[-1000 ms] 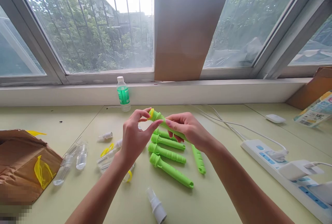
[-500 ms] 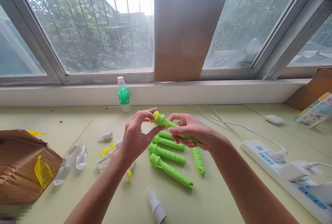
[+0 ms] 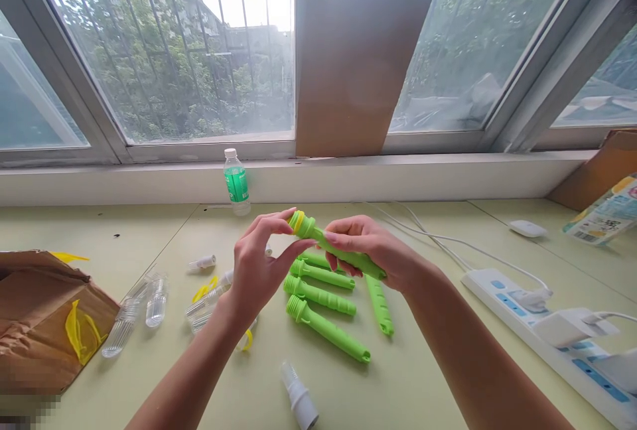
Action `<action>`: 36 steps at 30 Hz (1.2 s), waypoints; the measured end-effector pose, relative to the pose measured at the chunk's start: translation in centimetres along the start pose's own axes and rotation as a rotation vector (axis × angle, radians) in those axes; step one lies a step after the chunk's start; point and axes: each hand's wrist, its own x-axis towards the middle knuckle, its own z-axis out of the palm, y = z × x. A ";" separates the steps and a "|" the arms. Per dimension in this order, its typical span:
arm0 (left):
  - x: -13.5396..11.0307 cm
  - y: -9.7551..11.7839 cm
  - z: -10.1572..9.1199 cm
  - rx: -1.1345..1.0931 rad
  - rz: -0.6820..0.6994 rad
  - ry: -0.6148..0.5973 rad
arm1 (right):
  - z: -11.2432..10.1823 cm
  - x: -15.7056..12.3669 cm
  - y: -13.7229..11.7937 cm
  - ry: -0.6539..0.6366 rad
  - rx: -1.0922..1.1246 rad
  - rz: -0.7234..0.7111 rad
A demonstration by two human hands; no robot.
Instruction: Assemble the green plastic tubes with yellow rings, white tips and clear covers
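Observation:
My right hand [image 3: 371, 251] is wrapped round a green plastic tube [image 3: 318, 236] held above the table. A yellow ring [image 3: 294, 219] sits at the tube's threaded end, and the fingertips of my left hand [image 3: 259, 264] pinch that end. Under my hands several more green tubes [image 3: 326, 334] lie side by side on the pale table [image 3: 408, 377].
Clear plastic vials [image 3: 156, 300], yellow rings [image 3: 204, 288] and white caps [image 3: 301, 403] lie on the left and front. A torn cardboard box [image 3: 40, 317] holds yellow pieces. A water bottle [image 3: 235, 181] stands by the sill. On the right lies a power strip [image 3: 537, 324] with cables.
My hands turned the green tube slightly and lifted it a little; the left fingers shifted on the ringed end. Nothing on the table moved.

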 end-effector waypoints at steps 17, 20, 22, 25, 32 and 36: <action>0.4 0.5 -0.4 -0.103 0.000 -0.056 | 0.3 -0.3 -0.5 0.002 0.036 0.011; 0.5 0.7 -0.5 -0.067 0.039 -0.054 | 0.2 -0.3 -0.5 0.011 -0.005 -0.022; 0.6 0.7 -0.6 -0.027 0.067 -0.057 | 0.1 -0.3 -0.5 0.008 -0.074 -0.055; 0.6 0.5 -0.6 0.020 0.084 -0.053 | 0.3 -0.4 -0.6 0.019 -0.200 -0.104; 0.4 0.3 -0.4 0.040 -0.033 -0.016 | 1.0 -0.5 -0.7 0.030 -0.197 -0.091; 0.3 0.3 -0.2 0.006 -0.076 0.009 | 1.3 -0.6 -0.7 0.035 -0.151 -0.075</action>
